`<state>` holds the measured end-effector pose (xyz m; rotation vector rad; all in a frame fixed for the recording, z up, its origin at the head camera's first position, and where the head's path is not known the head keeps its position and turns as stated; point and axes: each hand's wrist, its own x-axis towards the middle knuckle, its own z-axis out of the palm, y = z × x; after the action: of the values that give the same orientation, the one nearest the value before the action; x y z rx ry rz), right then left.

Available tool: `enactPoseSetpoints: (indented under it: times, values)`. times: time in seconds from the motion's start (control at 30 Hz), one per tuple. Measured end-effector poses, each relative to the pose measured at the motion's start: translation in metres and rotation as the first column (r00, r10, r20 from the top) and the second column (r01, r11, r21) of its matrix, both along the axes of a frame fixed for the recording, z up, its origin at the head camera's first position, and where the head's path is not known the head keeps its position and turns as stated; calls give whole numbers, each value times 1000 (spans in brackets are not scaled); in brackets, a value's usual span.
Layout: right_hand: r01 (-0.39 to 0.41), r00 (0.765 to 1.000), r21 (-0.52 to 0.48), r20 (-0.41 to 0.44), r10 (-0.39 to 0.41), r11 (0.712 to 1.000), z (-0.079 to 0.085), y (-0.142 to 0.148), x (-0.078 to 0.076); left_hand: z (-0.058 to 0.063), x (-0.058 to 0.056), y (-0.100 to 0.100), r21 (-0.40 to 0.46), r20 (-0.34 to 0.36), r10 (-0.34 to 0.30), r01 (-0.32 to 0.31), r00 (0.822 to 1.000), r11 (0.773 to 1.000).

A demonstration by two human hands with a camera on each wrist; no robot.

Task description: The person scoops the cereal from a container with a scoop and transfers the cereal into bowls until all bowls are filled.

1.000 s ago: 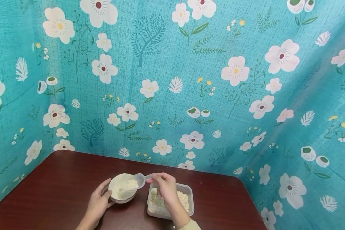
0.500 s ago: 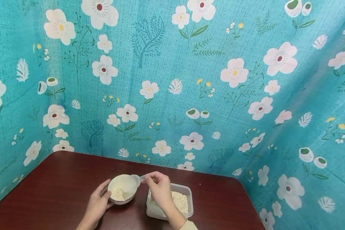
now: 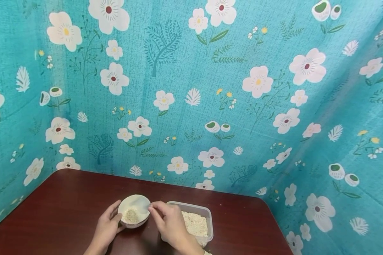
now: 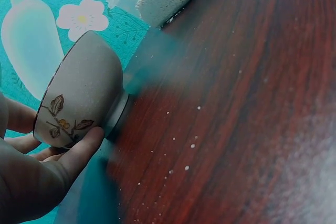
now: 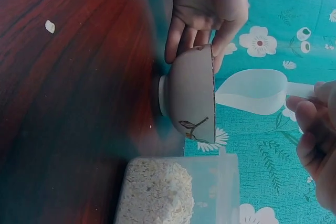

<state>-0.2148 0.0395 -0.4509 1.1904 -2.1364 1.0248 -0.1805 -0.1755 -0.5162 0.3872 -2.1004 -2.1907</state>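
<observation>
**A scoop [image 5: 254, 92] in the right hand [image 3: 172, 223], its tip at the mouth of the bowl [image 5: 191, 95]**

The right hand pinches the scoop at the end of its handle, thumb and fingers together on it. The broad part of the scoop lies beyond the fingertips, on the side toward the left hand [image 3: 106, 226], and slopes down to the bowl. Its tip reaches the line of the rim; whether it touches the rim, I cannot tell.

The left hand is clamped around the bowl from the left side. The thumb is at the rim, and the other fingers go around the outer wall and below it, one fingertip being near the foot. So the bowl sits inside this grip, between the two hands. On its outer wall there is a brown leaf pattern [image 4: 63, 116], and inside it lies a small heap of pale flakes [image 3: 131, 216].

Just beside the bowl, on the right, a translucent container [image 3: 196, 209] stands on the dark red table [image 3: 76, 198], partly hidden by the right hand. It holds a larger heap of flakes [image 5: 157, 192]. Small crumbs [image 4: 187, 168] are scattered on the table. Behind hangs a turquoise cloth [image 3: 175, 46] with printed flowers.
</observation>
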Motion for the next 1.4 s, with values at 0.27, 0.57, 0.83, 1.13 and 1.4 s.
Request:
enactPoseSetpoints:
  times: [0.27, 0.57, 0.83, 1.13, 1.4]
  values:
    - [5, 1000, 1, -11, -5, 1000, -3, 1, 1, 1, 1, 0, -7, 0, 1, -1, 1000, 1000]
    - [30, 995, -93, 94, -21, 995, -13, 2, 2, 2, -1, 0, -45, 19, -6, 7, 1000, 999]
    - [105, 890, -276, 456, 34, 955, -19, 5, 7, 11, 4, -2, -177, -13, 11, -13, 1000, 984]
    - [317, 703, -445, 703, 108, 837, -25, 11, 6, 25, 6, 4, -239, -112, 73, -98, 991, 966]
    - [488, 478, -488, 843, 247, 723, -22, 18, 0, 32, 8, 13, -215, -184, 140, -179, 973, 960]
